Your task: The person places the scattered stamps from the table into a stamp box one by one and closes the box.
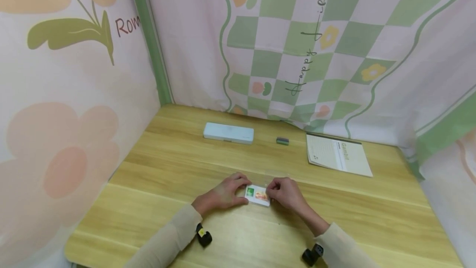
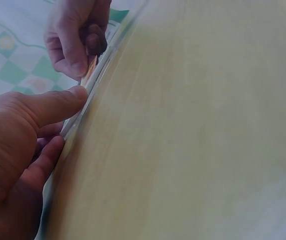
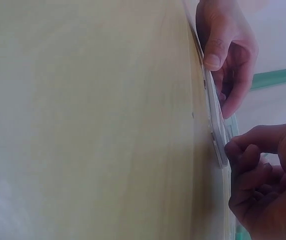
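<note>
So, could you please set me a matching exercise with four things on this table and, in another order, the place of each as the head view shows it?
Things:
1. pale blue case
2. small dark-and-green block
3. notebook
4. white card

Places:
A. between the left hand and the right hand
B. right end of the back row
C. left end of the back row
D. middle of the back row

Pairs: 1-C, 2-D, 3-B, 4-A

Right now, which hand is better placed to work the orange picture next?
Likely the right hand: it pinches at the orange picture; the left hand holds the opposite end of the white card.
</note>
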`<act>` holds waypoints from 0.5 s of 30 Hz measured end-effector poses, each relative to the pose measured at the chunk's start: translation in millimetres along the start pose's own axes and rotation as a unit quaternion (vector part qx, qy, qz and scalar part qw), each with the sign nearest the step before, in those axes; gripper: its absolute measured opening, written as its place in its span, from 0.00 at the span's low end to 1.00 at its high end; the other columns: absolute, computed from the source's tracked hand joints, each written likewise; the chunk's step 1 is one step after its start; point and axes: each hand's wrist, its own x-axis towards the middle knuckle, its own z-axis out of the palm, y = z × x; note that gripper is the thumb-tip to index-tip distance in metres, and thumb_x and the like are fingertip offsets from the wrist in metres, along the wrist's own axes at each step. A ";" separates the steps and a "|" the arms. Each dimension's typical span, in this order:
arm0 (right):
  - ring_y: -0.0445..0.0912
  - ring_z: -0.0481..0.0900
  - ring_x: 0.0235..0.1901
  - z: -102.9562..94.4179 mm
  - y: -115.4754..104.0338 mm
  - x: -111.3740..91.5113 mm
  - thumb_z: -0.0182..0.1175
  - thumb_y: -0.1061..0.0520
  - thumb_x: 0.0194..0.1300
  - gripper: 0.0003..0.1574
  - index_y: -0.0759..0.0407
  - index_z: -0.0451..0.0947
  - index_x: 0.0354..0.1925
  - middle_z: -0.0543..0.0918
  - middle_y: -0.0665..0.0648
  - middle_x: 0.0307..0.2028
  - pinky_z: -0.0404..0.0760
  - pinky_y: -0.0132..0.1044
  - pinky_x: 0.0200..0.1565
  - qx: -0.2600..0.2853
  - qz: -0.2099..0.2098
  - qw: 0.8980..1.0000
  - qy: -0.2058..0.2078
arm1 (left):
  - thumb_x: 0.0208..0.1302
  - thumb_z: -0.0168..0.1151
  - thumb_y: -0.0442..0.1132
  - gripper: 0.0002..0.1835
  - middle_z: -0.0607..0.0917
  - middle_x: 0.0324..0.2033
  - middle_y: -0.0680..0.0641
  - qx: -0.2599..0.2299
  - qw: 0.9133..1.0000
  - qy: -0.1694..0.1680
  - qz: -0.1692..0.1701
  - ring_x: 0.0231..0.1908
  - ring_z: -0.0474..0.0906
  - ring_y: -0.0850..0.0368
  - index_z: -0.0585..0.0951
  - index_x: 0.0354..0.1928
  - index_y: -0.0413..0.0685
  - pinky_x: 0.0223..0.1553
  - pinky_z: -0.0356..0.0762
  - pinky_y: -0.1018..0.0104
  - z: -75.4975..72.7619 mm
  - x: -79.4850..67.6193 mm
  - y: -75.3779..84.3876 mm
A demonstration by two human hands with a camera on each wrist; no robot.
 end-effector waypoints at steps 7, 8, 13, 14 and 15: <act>0.43 0.73 0.21 1.1 0.2 0.7 0.67 0.62 0.58 0.05 0.54 0.83 0.27 0.79 0.49 0.21 0.71 0.33 0.22 -0.003 0.000 1.000 -0.001 | 0.61 0.69 0.48 0.28 0.73 0.57 0.49 0.007 1.000 0.001 0.005 0.58 0.71 0.58 0.75 0.61 0.46 0.62 0.69 0.65 1.3 0.2 -2.1; 0.43 0.73 0.21 1.2 0.1 0.7 0.67 0.62 0.58 0.05 0.54 0.82 0.27 0.79 0.49 0.21 0.71 0.33 0.22 -0.003 0.001 1.000 -0.001 | 0.61 0.69 0.48 0.28 0.73 0.57 0.49 0.007 1.000 0.001 0.005 0.58 0.71 0.57 0.75 0.61 0.46 0.62 0.69 0.65 1.2 0.1 -2.0; 0.43 0.73 0.21 1.8 0.0 1.3 0.66 0.63 0.58 0.05 0.54 0.82 0.27 0.79 0.49 0.22 0.72 0.33 0.22 -0.002 0.002 1.000 -0.001 | 0.61 0.69 0.47 0.28 0.73 0.57 0.49 0.004 1.000 0.004 0.008 0.57 0.71 0.57 0.75 0.61 0.46 0.62 0.69 0.64 1.1 -0.2 -2.2; 0.43 0.73 0.21 1.9 -0.1 1.4 0.66 0.63 0.58 0.05 0.54 0.82 0.27 0.79 0.49 0.22 0.72 0.33 0.22 -0.003 0.002 1.000 -0.001 | 0.61 0.69 0.47 0.28 0.73 0.57 0.49 0.004 1.000 0.004 0.008 0.57 0.71 0.57 0.75 0.61 0.46 0.62 0.69 0.65 1.1 -0.1 -2.2; 0.43 0.73 0.21 2.0 0.0 1.5 0.66 0.63 0.58 0.05 0.54 0.82 0.27 0.79 0.49 0.22 0.72 0.33 0.22 -0.003 0.001 1.000 -0.001 | 0.61 0.69 0.47 0.28 0.73 0.57 0.49 0.006 1.000 0.006 0.009 0.57 0.71 0.57 0.75 0.61 0.46 0.62 0.69 0.64 1.3 0.0 -2.4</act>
